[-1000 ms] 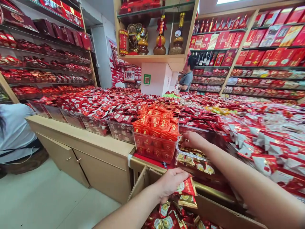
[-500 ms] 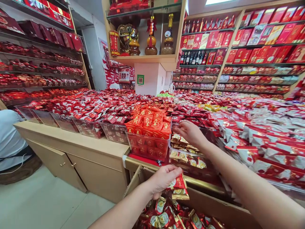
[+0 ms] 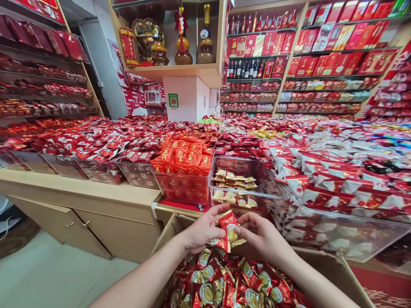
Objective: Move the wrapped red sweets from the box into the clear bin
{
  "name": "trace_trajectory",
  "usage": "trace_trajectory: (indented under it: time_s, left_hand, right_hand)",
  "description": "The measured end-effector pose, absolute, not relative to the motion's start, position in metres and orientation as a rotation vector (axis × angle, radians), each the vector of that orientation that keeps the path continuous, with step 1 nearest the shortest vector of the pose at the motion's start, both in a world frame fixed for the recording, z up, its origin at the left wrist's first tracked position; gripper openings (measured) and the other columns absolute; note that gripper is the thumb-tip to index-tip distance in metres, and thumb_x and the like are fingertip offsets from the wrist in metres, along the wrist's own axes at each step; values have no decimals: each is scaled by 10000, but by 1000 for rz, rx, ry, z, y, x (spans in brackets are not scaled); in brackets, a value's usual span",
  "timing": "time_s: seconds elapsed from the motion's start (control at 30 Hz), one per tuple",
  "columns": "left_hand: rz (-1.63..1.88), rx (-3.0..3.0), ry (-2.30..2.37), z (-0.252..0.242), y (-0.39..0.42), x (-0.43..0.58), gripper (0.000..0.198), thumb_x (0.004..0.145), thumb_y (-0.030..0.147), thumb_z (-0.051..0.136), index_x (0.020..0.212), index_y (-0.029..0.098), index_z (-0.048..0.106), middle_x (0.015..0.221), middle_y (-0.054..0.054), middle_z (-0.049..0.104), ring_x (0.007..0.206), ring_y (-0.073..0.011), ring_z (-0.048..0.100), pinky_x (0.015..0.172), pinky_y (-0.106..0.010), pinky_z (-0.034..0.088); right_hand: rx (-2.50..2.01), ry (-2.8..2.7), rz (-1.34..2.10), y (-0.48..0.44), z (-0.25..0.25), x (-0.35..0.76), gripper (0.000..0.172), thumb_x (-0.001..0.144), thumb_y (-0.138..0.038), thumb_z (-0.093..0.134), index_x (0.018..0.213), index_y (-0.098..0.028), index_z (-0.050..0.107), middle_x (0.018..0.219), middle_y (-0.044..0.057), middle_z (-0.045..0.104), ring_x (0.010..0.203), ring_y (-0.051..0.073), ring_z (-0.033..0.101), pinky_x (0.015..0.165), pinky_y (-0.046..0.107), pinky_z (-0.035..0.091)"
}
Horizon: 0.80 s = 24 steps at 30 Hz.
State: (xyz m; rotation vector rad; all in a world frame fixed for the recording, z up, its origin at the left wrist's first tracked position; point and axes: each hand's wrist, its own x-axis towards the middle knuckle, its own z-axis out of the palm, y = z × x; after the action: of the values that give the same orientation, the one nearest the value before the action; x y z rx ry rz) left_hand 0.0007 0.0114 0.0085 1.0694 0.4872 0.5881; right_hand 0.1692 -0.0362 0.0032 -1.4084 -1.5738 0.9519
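Observation:
Both my hands meet over an open cardboard box (image 3: 167, 233) full of red-and-gold candy packets (image 3: 231, 286). My left hand (image 3: 201, 233) is closed on a small stack of these packets (image 3: 227, 229). My right hand (image 3: 263, 237) pinches the same stack from the right side. Just beyond them a clear plastic bin (image 3: 250, 171) on the counter holds a low layer of the same gold packets. To its left stands a bin heaped with orange-red packets (image 3: 184, 164).
The wooden counter (image 3: 80, 192) carries rows of clear bins piled with red sweets, and white-and-red packets (image 3: 321, 179) fill the right. Shelves of red boxes line the walls. A pillar shelf (image 3: 183, 72) holds gourd ornaments. Pale floor (image 3: 48, 273) lies at left.
My right hand has come back from the clear bin down to the packets in my left hand. The view has swung left and down; the seated person has left view.

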Motion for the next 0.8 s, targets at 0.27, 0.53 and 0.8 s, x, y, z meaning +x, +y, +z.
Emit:
trace_trajectory:
  time_s: [0.27, 0.53, 0.8]
  left_hand:
    - [533, 1192, 768, 8, 9, 6, 504, 663, 350, 608, 1099, 199, 405, 724, -22, 569, 461, -74, 512, 382, -164, 388]
    - [554, 1134, 792, 9, 14, 5, 492, 664, 354, 605, 1081, 197, 397, 746, -24, 575, 420, -53, 495, 327, -124, 354]
    - [615, 1004, 746, 2, 15, 5, 375, 737, 414, 488, 1019, 177, 421, 630, -10, 576, 394, -103, 544, 279, -124, 283]
  right_hand:
    - [-1371, -1587, 798, -41, 1, 168, 174, 771, -336, 452, 729, -170, 484, 664, 4, 529, 619, 123, 481, 568, 240, 398]
    - [-1179, -2231, 216, -52, 10, 165, 273, 743, -195, 522, 1012, -197, 476, 1136, 82, 463, 1020, 179, 442, 851, 324, 391]
    - [-1116, -2040, -211, -55, 38, 176, 101, 779, -154, 465, 868, -195, 491, 918, 46, 594, 852, 127, 553, 725, 228, 445]
